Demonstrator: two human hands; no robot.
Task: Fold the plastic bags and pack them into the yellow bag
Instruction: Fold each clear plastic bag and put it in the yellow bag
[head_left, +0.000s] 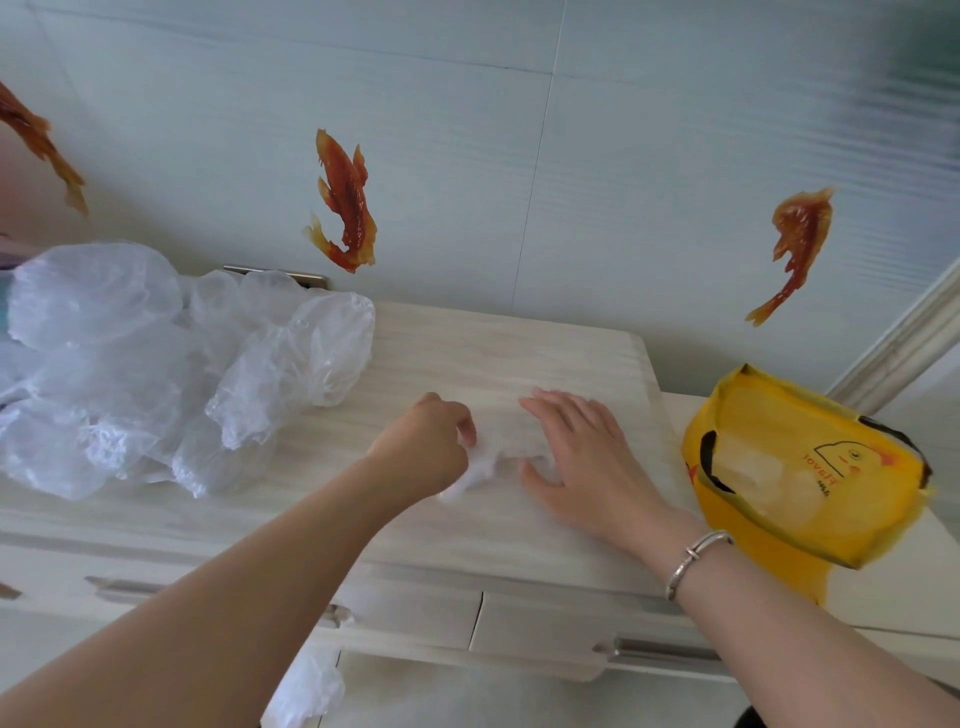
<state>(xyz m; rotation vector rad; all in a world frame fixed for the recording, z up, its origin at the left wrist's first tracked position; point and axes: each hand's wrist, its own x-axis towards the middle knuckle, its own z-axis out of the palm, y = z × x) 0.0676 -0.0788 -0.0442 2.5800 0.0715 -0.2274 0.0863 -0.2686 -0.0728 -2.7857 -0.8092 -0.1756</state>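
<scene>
Head view.

Table (519, 343): pale wood-grain top, drawers with metal handles along the front edge.

Bag (498, 457): one thin clear plastic bag, lying flat on the table at centre, between the two hands; its outline is faint against the top.

Left hand (431, 447): fingers curled, pinching the bunched left end of the bag.

Right hand (576, 452): fingers straight and spread, pressing flat on the right part of the bag. Bracelet (696, 564) on the wrist.

Pile (156, 374): loose, crumpled clear plastic bags, on the left of the table, well apart from the hands.

Yellow bag (810, 467): at the right end of the table, mouth open toward the camera, black handles, duck print on the side; pale folded shapes show inside, too blurred to tell.

Loose bag (306, 691): clear plastic, below the table's front edge.

Wall (571, 156): pale tiles, with orange fish stickers (345, 202).
</scene>
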